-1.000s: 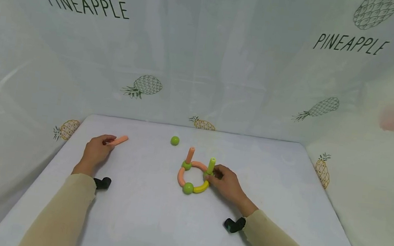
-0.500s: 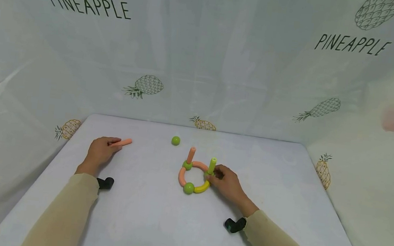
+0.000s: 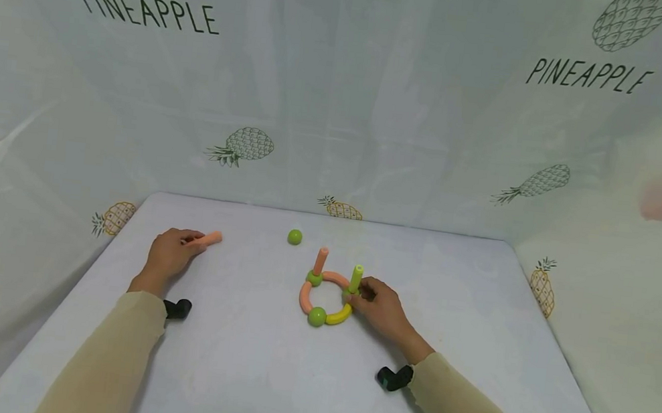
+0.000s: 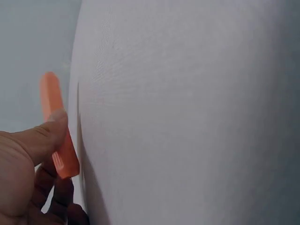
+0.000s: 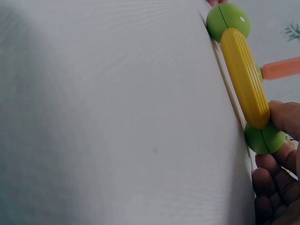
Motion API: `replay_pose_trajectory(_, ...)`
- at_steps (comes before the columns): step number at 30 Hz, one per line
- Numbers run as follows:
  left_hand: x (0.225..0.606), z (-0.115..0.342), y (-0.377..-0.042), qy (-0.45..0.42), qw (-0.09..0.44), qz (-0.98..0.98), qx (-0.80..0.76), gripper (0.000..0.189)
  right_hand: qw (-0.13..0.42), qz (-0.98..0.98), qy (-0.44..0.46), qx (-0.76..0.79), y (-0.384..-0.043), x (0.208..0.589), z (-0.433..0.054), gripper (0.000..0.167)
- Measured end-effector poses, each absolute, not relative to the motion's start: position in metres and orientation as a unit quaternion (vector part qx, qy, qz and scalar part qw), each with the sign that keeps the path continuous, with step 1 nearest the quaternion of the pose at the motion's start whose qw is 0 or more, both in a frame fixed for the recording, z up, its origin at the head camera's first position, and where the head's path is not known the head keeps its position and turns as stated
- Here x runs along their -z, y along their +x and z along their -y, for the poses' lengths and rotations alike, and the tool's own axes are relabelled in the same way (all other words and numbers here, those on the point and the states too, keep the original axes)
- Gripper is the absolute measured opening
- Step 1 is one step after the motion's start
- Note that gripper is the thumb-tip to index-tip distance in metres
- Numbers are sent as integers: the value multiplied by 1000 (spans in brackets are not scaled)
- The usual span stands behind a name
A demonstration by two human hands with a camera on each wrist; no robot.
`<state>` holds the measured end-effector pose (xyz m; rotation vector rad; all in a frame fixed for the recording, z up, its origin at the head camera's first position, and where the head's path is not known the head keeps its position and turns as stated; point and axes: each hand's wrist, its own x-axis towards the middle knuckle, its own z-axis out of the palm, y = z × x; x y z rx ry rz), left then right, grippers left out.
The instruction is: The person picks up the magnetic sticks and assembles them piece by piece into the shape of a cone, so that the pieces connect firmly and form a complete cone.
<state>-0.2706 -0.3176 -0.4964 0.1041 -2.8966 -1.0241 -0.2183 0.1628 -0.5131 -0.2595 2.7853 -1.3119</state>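
Observation:
At the table's left my left hand (image 3: 170, 253) pinches an orange rod (image 4: 50, 96) between thumb and fingers, tilted up in the left wrist view. Right of centre lies a ring of curved pieces joined by green balls: two orange curves (image 3: 304, 296) and a yellow curve (image 5: 243, 77). My right hand (image 3: 382, 307) grips the ring's right-hand green ball (image 5: 265, 139), thumb beside the yellow curve's end. A yellow-green rod (image 3: 356, 278) stands up from that ball. Another orange rod (image 3: 320, 262) rises from the back left ball (image 3: 314, 278). The front ball (image 3: 317, 317) bears no rod.
One loose green ball (image 3: 294, 237) sits behind the ring, near the table's back edge. The white table (image 3: 242, 359) meets a hanging pineapple-print sheet (image 3: 342, 100) at the back and sides.
Early in this second my left hand shifted slightly to the right with the orange rod, then stayed almost still. My right hand and the ring hold their place.

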Motion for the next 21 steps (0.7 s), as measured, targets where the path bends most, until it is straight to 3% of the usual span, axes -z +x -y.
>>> replay_pose_trajectory(21, 489, 285, -254, 35, 47, 903, 426, 47, 34, -902, -85, 421, -218, 512, -163, 40)
